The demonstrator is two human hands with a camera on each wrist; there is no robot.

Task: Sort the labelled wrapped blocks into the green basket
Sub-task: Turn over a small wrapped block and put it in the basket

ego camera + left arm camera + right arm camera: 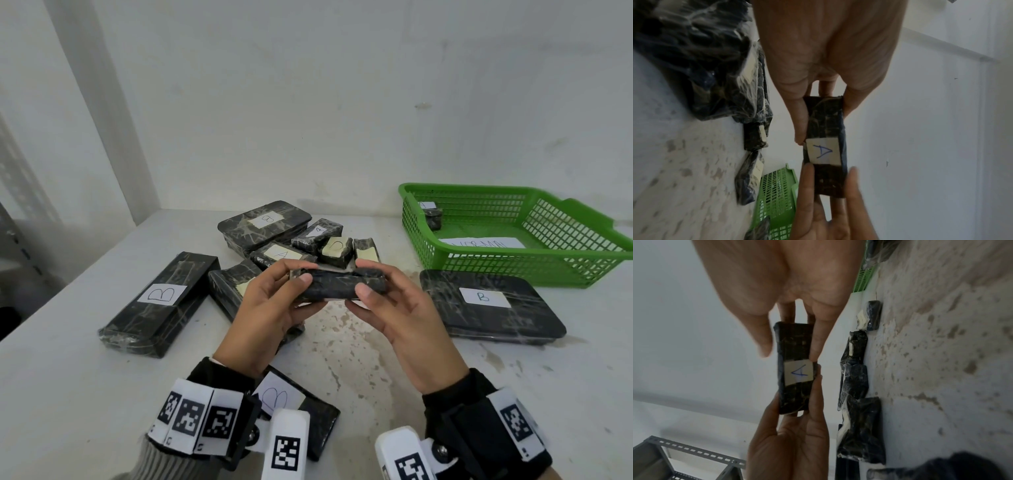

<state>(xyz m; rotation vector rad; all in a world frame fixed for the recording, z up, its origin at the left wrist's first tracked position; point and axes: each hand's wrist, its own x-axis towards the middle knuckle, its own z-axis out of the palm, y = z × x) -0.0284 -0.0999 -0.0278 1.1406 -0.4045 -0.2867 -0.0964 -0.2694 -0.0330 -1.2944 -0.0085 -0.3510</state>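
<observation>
plastic-wrapped oblong block (346,285) (labelled a) — both hands (270,308) pinch.

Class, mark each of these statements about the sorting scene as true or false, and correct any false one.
1. Both hands hold one wrapped block above the table. True: left hand, right hand.
2. The held block's label reads B. False: the wrist views show an A.
3. The green basket is empty. False: a small wrapped block and a white paper lie in it.
4. A flat block labelled B lies just in front of the basket. True.
5. The basket stands to the person's left. False: it stands to the right.
</observation>
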